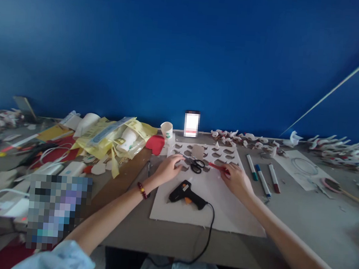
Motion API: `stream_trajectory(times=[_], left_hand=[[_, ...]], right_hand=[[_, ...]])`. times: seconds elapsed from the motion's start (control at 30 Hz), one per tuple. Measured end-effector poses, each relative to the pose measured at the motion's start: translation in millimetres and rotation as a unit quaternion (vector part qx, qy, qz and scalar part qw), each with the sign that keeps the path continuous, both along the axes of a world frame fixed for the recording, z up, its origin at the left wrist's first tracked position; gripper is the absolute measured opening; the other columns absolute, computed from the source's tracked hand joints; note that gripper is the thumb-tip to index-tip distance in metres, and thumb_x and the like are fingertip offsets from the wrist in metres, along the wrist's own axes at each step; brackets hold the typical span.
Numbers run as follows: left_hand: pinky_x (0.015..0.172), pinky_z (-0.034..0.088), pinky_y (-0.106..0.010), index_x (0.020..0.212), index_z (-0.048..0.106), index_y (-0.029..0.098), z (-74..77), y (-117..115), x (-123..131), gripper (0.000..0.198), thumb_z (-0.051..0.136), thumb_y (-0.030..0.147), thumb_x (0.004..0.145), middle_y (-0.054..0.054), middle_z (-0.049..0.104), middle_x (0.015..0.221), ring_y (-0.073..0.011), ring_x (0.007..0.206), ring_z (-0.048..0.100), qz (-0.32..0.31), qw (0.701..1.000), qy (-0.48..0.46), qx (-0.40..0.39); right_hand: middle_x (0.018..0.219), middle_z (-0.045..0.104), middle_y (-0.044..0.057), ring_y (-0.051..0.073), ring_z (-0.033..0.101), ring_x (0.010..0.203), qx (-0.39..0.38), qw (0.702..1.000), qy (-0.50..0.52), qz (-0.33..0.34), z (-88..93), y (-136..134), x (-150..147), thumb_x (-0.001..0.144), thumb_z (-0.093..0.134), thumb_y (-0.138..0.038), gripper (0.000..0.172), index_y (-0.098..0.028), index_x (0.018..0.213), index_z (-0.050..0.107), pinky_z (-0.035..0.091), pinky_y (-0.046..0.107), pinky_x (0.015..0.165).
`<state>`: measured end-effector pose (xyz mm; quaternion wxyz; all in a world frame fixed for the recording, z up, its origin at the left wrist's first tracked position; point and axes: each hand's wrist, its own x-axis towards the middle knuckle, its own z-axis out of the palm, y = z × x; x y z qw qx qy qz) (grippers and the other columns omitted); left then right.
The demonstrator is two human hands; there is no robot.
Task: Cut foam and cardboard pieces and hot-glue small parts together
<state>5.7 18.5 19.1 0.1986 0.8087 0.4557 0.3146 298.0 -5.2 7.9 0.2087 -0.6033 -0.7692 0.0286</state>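
Observation:
My left hand (168, 167) rests over the left side of a white sheet (174, 214), thumb and fingers apart, with nothing visible between them. Beside its fingertips lie scissors with black handles (197, 166), their blades pointing towards that hand. On the right, my right hand (237, 178) has its fingers closed around a slim red tool (218, 166); its kind is too blurred to tell. Curved dark shapes show in rows on the upper part of the sheet, under and behind the scissors. Nearer to me, a black glue gun (185, 193) lies on its side, its cord running off the table's front edge.
Several markers (262, 180) lie right of the sheet. Behind it stand a paper cup (166, 130) and a lit phone (191, 124). A red heart shape (155, 145) and yellow packaging (105, 135) lie left. White twisted paper pieces (249, 138) line the blue wall (185, 53).

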Motion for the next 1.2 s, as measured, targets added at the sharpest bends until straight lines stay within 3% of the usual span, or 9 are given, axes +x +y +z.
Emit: stream_trajectory(times=[0.17, 0.4, 0.53, 0.63, 0.7, 0.8, 0.9, 1.03, 1.2], left_hand=[[0.096, 0.049, -0.039, 0.119, 0.058, 0.019, 4.2, 19.3, 5.5, 0.033, 0.057, 0.024, 0.086, -0.010, 0.063, 0.125, -0.0233, 0.115, 0.059, -0.039, 0.997, 0.069, 0.017], [0.087, 0.050, -0.036, 0.097, 0.066, 0.017, 1.2, 38.1, 8.8, 0.016, 0.064, 0.016, 0.081, -0.008, 0.070, 0.100, -0.0226, 0.099, 0.064, -0.093, 0.988, 0.110, 0.058], [0.093, 0.049, -0.037, 0.111, 0.063, 0.018, 4.1, 36.8, 4.1, 0.028, 0.062, 0.019, 0.083, -0.010, 0.066, 0.117, -0.0229, 0.109, 0.061, -0.087, 0.989, 0.104, 0.057], [0.092, 0.051, -0.037, 0.110, 0.065, 0.018, 17.7, 35.6, -4.4, 0.026, 0.057, 0.019, 0.085, -0.010, 0.063, 0.124, -0.0234, 0.110, 0.061, -0.054, 0.990, 0.120, 0.047], [0.083, 0.054, -0.036, 0.084, 0.071, 0.019, 33.3, 34.1, -11.5, 0.013, 0.059, 0.024, 0.084, -0.009, 0.067, 0.119, -0.0253, 0.102, 0.065, -0.041, 0.987, 0.151, 0.042], [0.064, 0.055, -0.032, 0.064, 0.068, 0.020, 61.2, 28.9, -22.3, 0.032, 0.055, 0.037, 0.087, -0.006, 0.065, 0.123, -0.0194, 0.074, 0.069, 0.013, 0.988, 0.143, 0.064], [0.062, 0.055, -0.029, 0.091, 0.072, 0.022, 85.0, 21.1, -31.6, 0.025, 0.050, 0.034, 0.090, -0.006, 0.065, 0.124, -0.0122, 0.059, 0.064, 0.065, 0.988, 0.090, 0.108], [0.061, 0.055, -0.025, 0.143, 0.037, 0.024, 103.3, 11.7, -41.8, 0.049, 0.039, 0.025, 0.094, -0.008, 0.066, 0.121, -0.0097, 0.057, 0.065, 0.099, 0.988, 0.029, 0.118], [0.101, 0.046, -0.041, 0.150, 0.013, 0.027, 115.3, 9.1, -54.6, 0.062, 0.030, 0.013, 0.092, -0.008, 0.036, 0.151, -0.0212, 0.118, 0.057, 0.088, 0.984, -0.003, 0.157]], right_hand=[[0.091, 0.066, 0.007, 0.020, 0.060, 0.085, -0.007, 1.000, 0.011, -0.015, 6.2, 33.3, 9.8, 0.085, 0.052, -0.021, 0.016, -0.019, 0.088, 0.068, 0.043, 0.027, 0.069], [0.088, 0.066, 0.008, 0.019, 0.059, 0.081, -0.068, 0.996, -0.042, -0.049, 2.2, 54.6, 0.4, 0.085, 0.055, -0.024, 0.016, -0.017, 0.090, 0.069, 0.037, 0.025, 0.064], [0.085, 0.066, 0.007, 0.020, 0.059, 0.076, -0.065, 0.996, -0.030, -0.059, 7.5, 52.3, -3.7, 0.082, 0.060, -0.029, 0.017, -0.018, 0.092, 0.068, 0.037, 0.026, 0.061], [0.081, 0.067, 0.006, 0.021, 0.059, 0.076, -0.011, 0.997, -0.022, -0.071, 17.4, 44.7, -10.1, 0.084, 0.057, -0.030, 0.015, -0.020, 0.083, 0.068, 0.037, 0.027, 0.061], [0.077, 0.066, 0.007, 0.023, 0.059, 0.079, 0.027, 0.997, -0.030, -0.064, 26.1, 37.2, -19.6, 0.086, 0.055, -0.035, 0.023, -0.020, 0.074, 0.066, 0.038, 0.028, 0.062], [0.074, 0.067, 0.009, 0.023, 0.060, 0.080, 0.023, 0.999, -0.029, 0.003, 39.7, 25.3, -44.2, 0.093, 0.046, -0.039, 0.037, -0.019, 0.068, 0.066, 0.042, 0.030, 0.066], [0.095, 0.069, 0.008, 0.022, 0.061, 0.090, 0.007, 0.993, -0.016, 0.117, 50.8, 16.8, -76.9, 0.093, 0.049, -0.031, 0.023, -0.019, 0.089, 0.068, 0.045, 0.031, 0.075], [0.091, 0.069, 0.008, 0.021, 0.064, 0.083, -0.054, 0.983, -0.069, 0.159, 62.0, 17.3, -116.3, 0.090, 0.055, -0.030, 0.017, -0.019, 0.095, 0.066, 0.047, 0.029, 0.065], [0.095, 0.069, 0.008, 0.022, 0.064, 0.088, -0.073, 0.973, -0.105, 0.193, 67.6, 23.5, -148.2, 0.092, 0.049, -0.026, 0.019, -0.019, 0.100, 0.064, 0.047, 0.027, 0.064]])
